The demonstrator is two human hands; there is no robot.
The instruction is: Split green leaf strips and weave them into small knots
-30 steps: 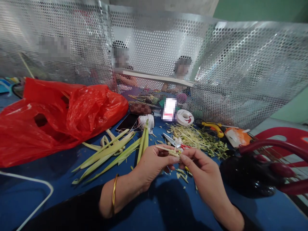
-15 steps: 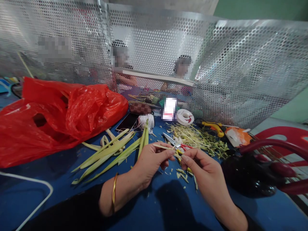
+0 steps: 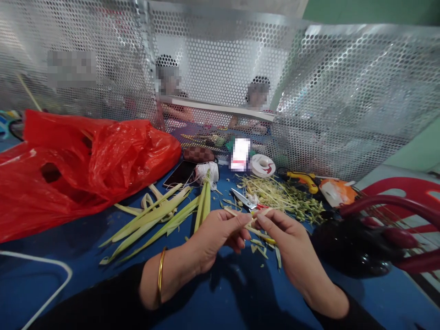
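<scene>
Between thumb and fingers, my left hand (image 3: 223,231) pinches a thin pale plant strip (image 3: 231,211). My right hand (image 3: 292,243) is closed close beside it, its thumb and forefinger pinching the strip's other end; the fingers cover much of it. Behind the hands lie open scissors (image 3: 243,198) with red handles, partly hidden. Long pale-green leaf strips (image 3: 156,215) are spread to the left of my left hand. A bundle of green strips (image 3: 203,206) points away from me behind my left wrist. Small leaf scraps (image 3: 260,250) lie under the hands.
A red plastic bag (image 3: 85,165) fills the left side. At the back are white thread (image 3: 207,173), a ribbon spool (image 3: 263,165), a lit phone (image 3: 240,155) and a yellow-handled tool (image 3: 305,181). Plant trimmings (image 3: 285,199) and a black pot-like object (image 3: 357,250) lie right. Two people sit behind the perforated screen (image 3: 220,59).
My right hand has moved slightly up and left, nearer my left fingertips, and its fingers now cover more of the strip. The whole view has shifted a little.
</scene>
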